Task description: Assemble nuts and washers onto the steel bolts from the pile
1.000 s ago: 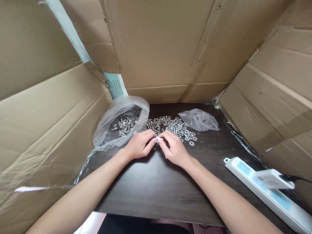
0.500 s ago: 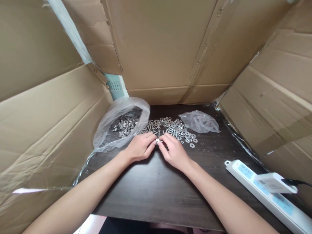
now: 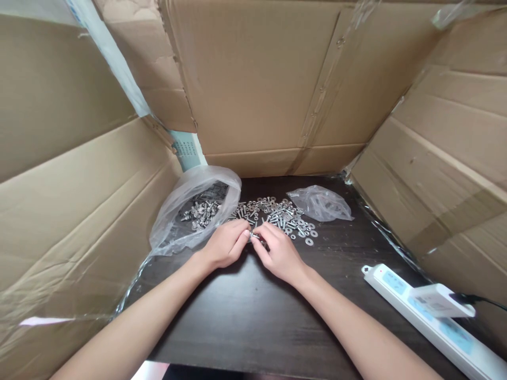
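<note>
My left hand (image 3: pixel 226 244) and my right hand (image 3: pixel 280 254) meet over the dark table, fingertips nearly touching. Between them is a small silvery bolt (image 3: pixel 254 236), its shank pointing toward my right fingers. My left thumb and fingers pinch one end of it. My right thumb and index finger close around the other end. Fingers hide part of the bolt, so I cannot tell what sits on it. Just beyond my hands lies a loose pile of bolts, nuts and washers (image 3: pixel 283 217). One flat washer (image 3: pixel 309 241) lies at its near right edge.
Left of the pile, an open clear plastic bag (image 3: pixel 170 232) holds many small metal pieces (image 3: pixel 206 214). A crumpled plastic bag (image 3: pixel 322 203) lies behind right. A white power strip (image 3: pixel 420 322) with a plugged-in adapter (image 3: pixel 439 301) is at right. Cardboard walls (image 3: pixel 269 84) surround the dark table (image 3: pixel 237 316).
The view has tilted slightly, so the scene sits a little lower and further left. Both hands stay together; the metal piece between the fingertips now shows as a thinner, darker shape.
</note>
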{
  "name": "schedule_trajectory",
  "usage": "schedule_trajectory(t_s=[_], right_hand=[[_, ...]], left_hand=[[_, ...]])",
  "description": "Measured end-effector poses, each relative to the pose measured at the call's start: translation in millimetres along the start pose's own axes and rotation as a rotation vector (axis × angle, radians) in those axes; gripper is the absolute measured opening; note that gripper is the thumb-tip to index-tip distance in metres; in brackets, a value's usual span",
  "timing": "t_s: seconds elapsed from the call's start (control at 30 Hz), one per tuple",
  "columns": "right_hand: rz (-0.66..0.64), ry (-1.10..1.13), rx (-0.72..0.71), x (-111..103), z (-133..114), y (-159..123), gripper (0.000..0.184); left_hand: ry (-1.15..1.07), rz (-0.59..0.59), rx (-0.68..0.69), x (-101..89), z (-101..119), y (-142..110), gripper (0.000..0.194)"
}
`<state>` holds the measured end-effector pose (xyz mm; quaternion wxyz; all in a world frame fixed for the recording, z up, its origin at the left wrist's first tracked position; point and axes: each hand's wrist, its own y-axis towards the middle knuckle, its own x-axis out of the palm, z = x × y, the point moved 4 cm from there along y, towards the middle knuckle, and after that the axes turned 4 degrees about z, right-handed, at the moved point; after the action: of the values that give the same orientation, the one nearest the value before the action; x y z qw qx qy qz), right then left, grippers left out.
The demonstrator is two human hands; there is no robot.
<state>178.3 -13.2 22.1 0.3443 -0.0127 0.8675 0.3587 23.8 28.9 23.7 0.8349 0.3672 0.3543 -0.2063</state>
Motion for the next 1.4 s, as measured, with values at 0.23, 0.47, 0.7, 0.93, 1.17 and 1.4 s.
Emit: schedule_trajectory(t_s=[0.23,0.47,0.7,0.93,1.17,1.4], right_hand=[[0.001,-0.038,-0.028,0.9,1.1,-1.0,0.013],[-0.006,-0.027,0.001,3.9,1.0,-2.0,0.017],[0.017,-0.218,-0.104,-0.7,-1.1,0.1,0.022],[0.005,-0.312,-0.163,1.3,-3.2,-0.2,0.025],[0.026,-0.166,-0.067,-4.5,1.3,-0.2,0.021],[0.053,-0.069,0.000,-3.2,1.0,-1.1,0.016]], left_hand=[[-0.014,0.025,-0.056,6.3,0.5,-0.5,0.035],[0.038,0.052,-0.011,6.7,3.9,0.1,0.035],[0.069,0.070,-0.097,10.4,5.8,0.9,0.035],[0.128,0.084,-0.192,13.6,7.7,-0.1,0.033],[0.185,0.097,-0.062,12.1,8.9,0.9,0.036],[0.258,0.026,-0.013,7.8,11.5,1.3,0.034]])
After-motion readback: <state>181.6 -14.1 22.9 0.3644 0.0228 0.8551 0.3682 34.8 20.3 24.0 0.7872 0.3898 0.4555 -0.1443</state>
